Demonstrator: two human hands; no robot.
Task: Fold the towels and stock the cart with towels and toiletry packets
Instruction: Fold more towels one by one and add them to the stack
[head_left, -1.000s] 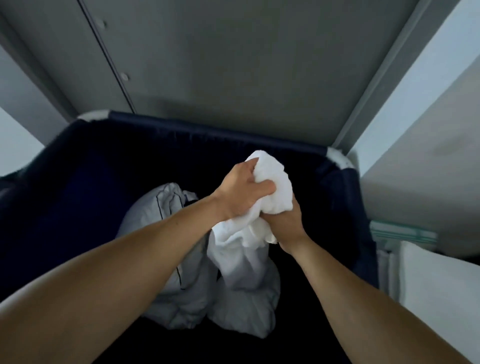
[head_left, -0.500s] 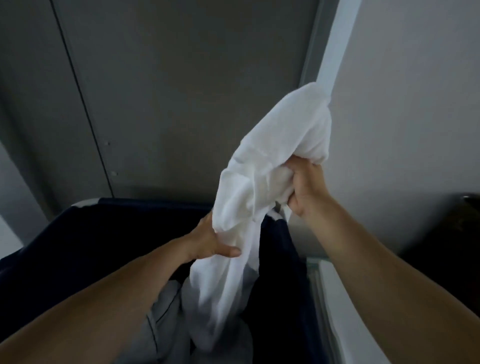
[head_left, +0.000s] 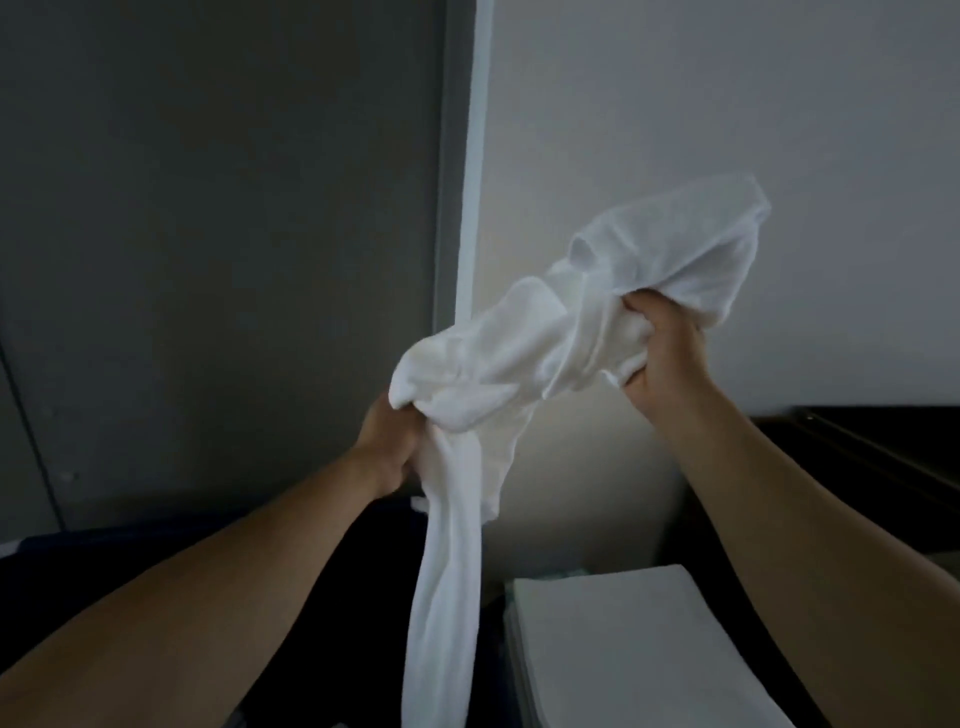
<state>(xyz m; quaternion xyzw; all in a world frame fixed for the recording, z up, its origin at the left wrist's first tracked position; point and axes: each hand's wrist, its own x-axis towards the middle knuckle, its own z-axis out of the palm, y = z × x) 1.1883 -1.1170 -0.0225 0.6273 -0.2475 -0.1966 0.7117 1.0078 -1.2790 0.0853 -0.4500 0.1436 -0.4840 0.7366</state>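
Cloth of one white towel (head_left: 519, 364) hangs in the air between my hands, crumpled, raised in front of the pale wall (head_left: 727, 104). Nothing carries it but me. My left hand (head_left: 387, 447) grips a wad of it low down. My right hand (head_left: 660, 358) grips another wad higher and further right, fingers (head_left: 641, 306) curled tight into the folds. A long tail drops from the left wad, past the dark bin (head_left: 130, 540), and out of the bottom of the view.

I judge the step to be opening the towel out so it can be folded. Pulling on bunches will not do that. I should hold firm with one hand, let the other slide along a hem until it meets a corner, then find the neighbouring corner the same way. Arms spread and one shake should then let the cloth hang flat. The tail wants lifting clear of the bin's rim so it neither snags nor drags.

The hems and corners are lost in the twist, so I cannot say which edge I hold. My left fingers are buried behind the cloth. The tail's end is cut off. A flat white stack (head_left: 639, 644) just beside the bin looks like folded towels, but what it rests on is out of view. I can make out no packets and no cart.
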